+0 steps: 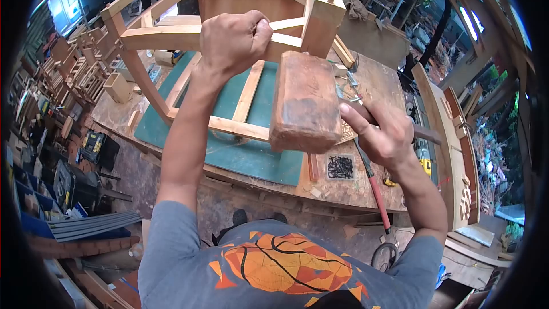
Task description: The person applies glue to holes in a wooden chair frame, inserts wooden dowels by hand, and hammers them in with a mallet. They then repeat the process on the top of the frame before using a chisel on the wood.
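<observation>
A light wooden frame (248,103) with a curved upper rail stands on a green board (257,157) on the workbench. My left hand (235,43) is closed around the frame's upper front rail, left of its thick corner post. In my right hand (384,133) is the handle of a large wooden mallet (306,103); the thumb lies along the handle near the head. The mallet's block-shaped head is raised in front of the frame, just below the corner post, and hides part of the frame and bench. Whether it touches the post I cannot tell.
On the workbench (377,88) lie a clear box of dark screws (341,167), a red-handled tool (377,197) over the front edge, and a wooden block (117,87). A yellow drill (424,157) is at the right. Stacked wooden pieces and a black toolbox (98,147) stand left.
</observation>
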`<state>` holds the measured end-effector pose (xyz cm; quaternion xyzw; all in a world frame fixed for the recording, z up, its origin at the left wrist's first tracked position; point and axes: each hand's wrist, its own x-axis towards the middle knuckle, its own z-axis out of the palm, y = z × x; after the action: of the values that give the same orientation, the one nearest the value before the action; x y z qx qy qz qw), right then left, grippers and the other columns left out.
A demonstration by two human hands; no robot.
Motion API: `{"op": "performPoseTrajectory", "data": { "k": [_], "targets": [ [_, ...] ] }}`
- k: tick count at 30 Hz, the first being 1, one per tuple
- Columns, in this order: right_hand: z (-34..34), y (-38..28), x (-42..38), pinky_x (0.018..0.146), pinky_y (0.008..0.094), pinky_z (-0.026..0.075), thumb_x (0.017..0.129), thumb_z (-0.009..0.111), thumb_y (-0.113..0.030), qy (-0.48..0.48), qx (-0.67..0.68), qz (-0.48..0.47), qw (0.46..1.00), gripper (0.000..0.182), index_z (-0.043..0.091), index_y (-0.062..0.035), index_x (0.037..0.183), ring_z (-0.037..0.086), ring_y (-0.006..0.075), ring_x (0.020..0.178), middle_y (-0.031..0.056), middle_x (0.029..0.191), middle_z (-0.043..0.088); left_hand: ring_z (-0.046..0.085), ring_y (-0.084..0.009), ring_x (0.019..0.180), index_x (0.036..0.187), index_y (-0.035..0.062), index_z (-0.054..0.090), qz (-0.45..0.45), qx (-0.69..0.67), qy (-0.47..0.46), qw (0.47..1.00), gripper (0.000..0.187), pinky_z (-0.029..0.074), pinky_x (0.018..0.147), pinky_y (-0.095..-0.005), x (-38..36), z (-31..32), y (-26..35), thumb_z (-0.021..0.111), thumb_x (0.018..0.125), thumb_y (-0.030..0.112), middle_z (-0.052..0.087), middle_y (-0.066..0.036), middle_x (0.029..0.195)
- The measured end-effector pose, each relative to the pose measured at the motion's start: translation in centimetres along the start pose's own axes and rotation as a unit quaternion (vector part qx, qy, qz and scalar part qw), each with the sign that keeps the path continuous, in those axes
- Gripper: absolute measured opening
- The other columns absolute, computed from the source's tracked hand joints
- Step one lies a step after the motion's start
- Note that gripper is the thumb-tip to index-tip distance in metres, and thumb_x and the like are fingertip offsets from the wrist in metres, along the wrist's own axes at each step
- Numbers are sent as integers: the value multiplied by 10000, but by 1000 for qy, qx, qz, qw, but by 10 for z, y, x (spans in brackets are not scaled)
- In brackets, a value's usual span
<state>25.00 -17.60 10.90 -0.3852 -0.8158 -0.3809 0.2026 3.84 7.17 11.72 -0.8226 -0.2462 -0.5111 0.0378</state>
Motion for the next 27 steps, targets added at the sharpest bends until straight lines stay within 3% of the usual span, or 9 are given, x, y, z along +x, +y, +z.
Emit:
{"op": "performPoseTrajectory", "data": {
  "k": [1, 5, 7, 11, 13, 15, 19, 23, 27],
  "targets": [
    [2, 2, 1, 442, 279, 383, 716, 742, -132, -28, -56, 33, 997, 548, 739, -235, 1254, 495, 127, 576, -1, 712, 488, 693, -288, 620, 894, 114, 774, 7, -2, -4, 1000, 256, 541, 624, -396, -1, -1, 0, 592, 920, 292, 693, -109, 666],
    [4, -5, 6, 453, 287, 397, 731, 720, -111, 53, -2, -21, 998, 615, 688, -232, 1334, 466, 129, 552, -8, 710, 451, 694, -294, 627, 893, 110, 774, 20, -11, 9, 1000, 237, 543, 626, -399, 2, -1, -2, 595, 913, 263, 688, -125, 666],
    [11, 0, -1, 451, 288, 391, 751, 704, -113, -23, -47, 57, 997, 589, 693, -239, 1326, 469, 125, 563, -6, 712, 448, 696, -299, 630, 892, 110, 774, 29, -4, 7, 1000, 225, 544, 626, -402, -2, 1, -2, 601, 907, 254, 690, -135, 674],
    [5, -11, 9, 453, 299, 387, 755, 695, -109, 40, -10, -12, 999, 565, 702, -206, 1312, 499, 143, 570, 0, 700, 482, 713, -304, 661, 894, 102, 772, 6, 4, -12, 1000, 234, 555, 639, -409, 6, -2, -2, 596, 908, 257, 701, -150, 701],
    [13, -2, 5, 469, 302, 399, 723, 691, -120, -25, -47, 73, 996, 585, 711, -225, 1298, 524, 158, 581, 18, 720, 520, 719, -303, 675, 885, 98, 769, 30, 2, -1, 1000, 251, 565, 650, -412, 3, 5, -8, 588, 908, 270, 703, -147, 705],
    [20, -6, 5, 468, 306, 400, 710, 683, -123, 18, -58, 66, 996, 577, 720, -230, 1276, 524, 171, 581, 27, 728, 531, 717, -307, 661, 864, 106, 767, 32, 4, -2, 999, 249, 573, 646, -416, 3, -1, -5, 588, 886, 278, 697, -130, 683],
    [16, -11, -3, 466, 328, 406, 718, 728, -47, 61, 1, 16, 998, 527, 722, -210, 1219, 527, 184, 579, 36, 727, 543, 697, -285, 596, 798, 112, 762, 49, -16, 37, 998, 217, 567, 604, -398, 3, 4, -9, 604, 863, 247, 675, -120, 623],
    [26, -1, 3, 474, 322, 411, 750, 715, 12, 22, -53, 66, 996, 538, 696, -205, 1242, 555, 198, 589, 42, 749, 577, 691, -273, 581, 781, 111, 756, 62, -8, 42, 997, 206, 562, 592, -387, 4, 6, -11, 609, 857, 234, 670, -106, 612],
    [21, -31, -17, 468, 323, 392, 768, 698, 44, 76, 63, 94, 991, 509, 679, -188, 1221, 536, 202, 583, 65, 771, 595, 679, -272, 565, 759, 125, 745, 55, -4, 68, 996, 215, 550, 599, -404, 3, 5, -6, 605, 869, 246, 664, -96, 603]
  ]
}}
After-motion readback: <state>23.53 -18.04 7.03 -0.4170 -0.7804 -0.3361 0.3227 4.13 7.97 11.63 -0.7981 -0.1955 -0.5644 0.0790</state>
